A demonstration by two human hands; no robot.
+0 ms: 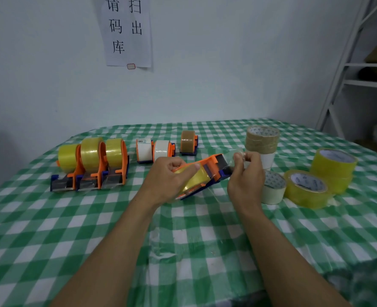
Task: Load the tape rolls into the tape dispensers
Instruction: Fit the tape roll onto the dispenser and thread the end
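Note:
An orange and blue tape dispenser (214, 168) with a yellow clear tape roll (194, 179) in it is held above the table's middle. My left hand (167, 178) grips it around the roll, thumb across the top. My right hand (247, 176) pinches the free end of the clear tape (236, 155) just past the dispenser's blade end. Three dispensers loaded with yellow rolls (92, 165) stand at the left. Two with white rolls (155, 150) and one with a brown roll (188, 142) stand behind.
Loose rolls lie at the right: a brown stack (262, 139) on a white roll, a cream roll (274, 188), a yellow roll (306, 188) and a yellow stack (333, 167). The green checked tablecloth (94, 229) covers the table. A white shelf frame (347, 69) stands far right.

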